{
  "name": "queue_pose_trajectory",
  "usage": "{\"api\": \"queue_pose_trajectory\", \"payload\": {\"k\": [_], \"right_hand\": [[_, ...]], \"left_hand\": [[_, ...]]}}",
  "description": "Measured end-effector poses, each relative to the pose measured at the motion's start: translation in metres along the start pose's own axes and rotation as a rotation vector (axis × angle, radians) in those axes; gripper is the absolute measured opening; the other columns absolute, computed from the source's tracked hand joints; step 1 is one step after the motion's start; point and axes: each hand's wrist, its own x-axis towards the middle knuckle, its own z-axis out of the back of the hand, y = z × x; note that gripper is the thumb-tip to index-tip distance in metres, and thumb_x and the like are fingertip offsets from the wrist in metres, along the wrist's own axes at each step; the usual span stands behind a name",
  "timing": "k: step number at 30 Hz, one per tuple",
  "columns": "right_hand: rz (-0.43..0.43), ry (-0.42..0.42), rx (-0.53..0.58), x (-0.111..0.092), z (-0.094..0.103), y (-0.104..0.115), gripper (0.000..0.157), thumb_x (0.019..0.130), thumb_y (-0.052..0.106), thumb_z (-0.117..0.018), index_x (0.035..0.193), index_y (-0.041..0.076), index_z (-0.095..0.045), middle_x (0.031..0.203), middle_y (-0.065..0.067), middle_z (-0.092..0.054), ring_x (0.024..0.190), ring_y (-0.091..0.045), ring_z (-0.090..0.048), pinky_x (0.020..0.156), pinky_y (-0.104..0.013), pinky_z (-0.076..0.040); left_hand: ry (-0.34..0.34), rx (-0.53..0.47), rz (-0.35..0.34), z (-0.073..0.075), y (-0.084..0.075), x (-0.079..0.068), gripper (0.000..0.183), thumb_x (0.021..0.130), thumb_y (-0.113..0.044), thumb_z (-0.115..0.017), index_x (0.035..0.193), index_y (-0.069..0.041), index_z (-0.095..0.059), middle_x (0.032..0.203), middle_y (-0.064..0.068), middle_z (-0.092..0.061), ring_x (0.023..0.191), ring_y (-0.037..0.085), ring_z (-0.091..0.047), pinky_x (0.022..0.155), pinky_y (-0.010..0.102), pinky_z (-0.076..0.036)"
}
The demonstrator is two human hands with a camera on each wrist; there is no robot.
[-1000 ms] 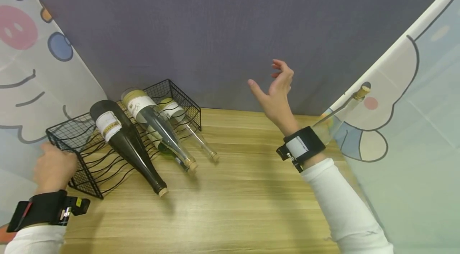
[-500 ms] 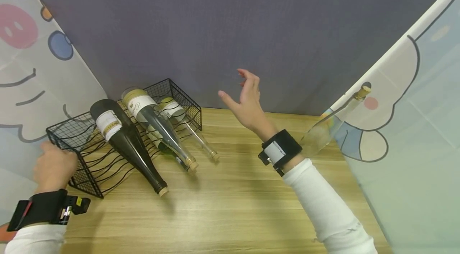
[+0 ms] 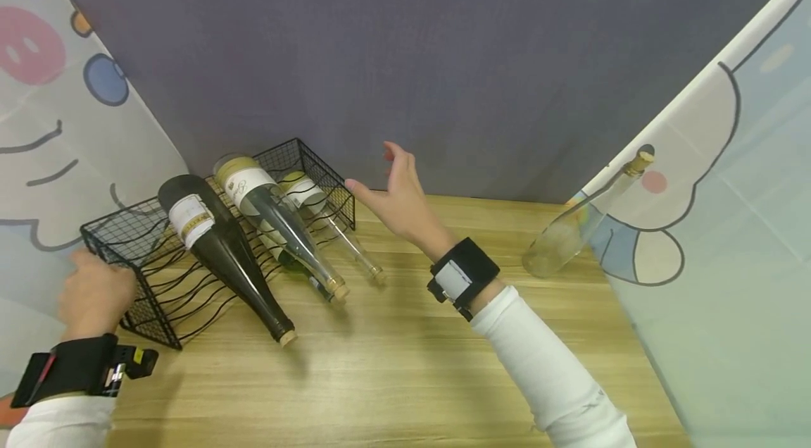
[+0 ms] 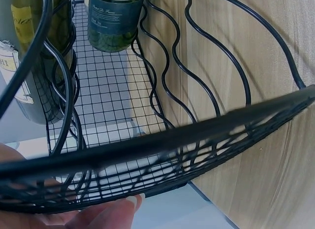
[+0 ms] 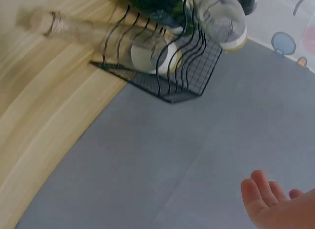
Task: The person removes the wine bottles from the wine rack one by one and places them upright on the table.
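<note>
A black wire bottle rack (image 3: 148,310) lies at the left with several corked bottles in it. My left hand (image 3: 98,296) grips its near left end; in the left wrist view, fingers (image 4: 110,216) curl against the mesh panel. A dark bottle (image 3: 231,261) and a clear bottle with a white label (image 3: 250,184) lie on top, necks toward me. Lower down are a green bottle (image 3: 288,261), partly hidden, and a slim clear bottle (image 3: 348,240). My right hand (image 3: 399,198), holding nothing, hovers just right of the rack's far end, thumb and fingers spread.
On the right of the wooden table (image 3: 405,377), a clear corked bottle (image 3: 560,240) stands upright near a cartoon-printed side panel (image 3: 722,222). A grey wall (image 3: 405,46) closes the back. Another printed panel (image 3: 51,152) borders the left side behind the rack.
My right hand has moved left and slightly toward me, from near the standing clear bottle to the rack's far end. My left hand, the rack and the bottles stay put.
</note>
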Motion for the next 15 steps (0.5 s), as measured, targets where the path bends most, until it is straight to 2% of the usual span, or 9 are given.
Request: {"api": "queue_pose_trajectory", "payload": {"k": [7, 15], "right_hand": [[-0.052, 0.049, -0.008, -0.003, -0.015, 0.004, 0.098, 0.088, 0.057, -0.064, 0.159, 0.019, -0.007, 0.156, -0.011, -0.029, 0.138, -0.029, -0.041, 0.108, -0.049, -0.043], [-0.028, 0.113, -0.079, -0.003, -0.027, 0.007, 0.099, 0.090, 0.057, -0.062, 0.159, 0.014, -0.006, 0.160, -0.015, -0.027, 0.146, -0.030, -0.035, 0.115, -0.049, -0.035]], "left_hand": [[-0.002, 0.000, -0.006, 0.000, -0.001, 0.000, 0.065, 0.097, -0.018, -0.030, 0.141, 0.023, -0.006, 0.111, 0.055, -0.037, 0.096, 0.068, -0.043, 0.070, 0.065, -0.041], [-0.009, 0.000, -0.003, -0.001, 0.001, 0.003, 0.064, 0.096, -0.017, -0.030, 0.141, 0.024, -0.008, 0.109, 0.054, -0.039, 0.093, 0.068, -0.045, 0.068, 0.064, -0.041]]}}
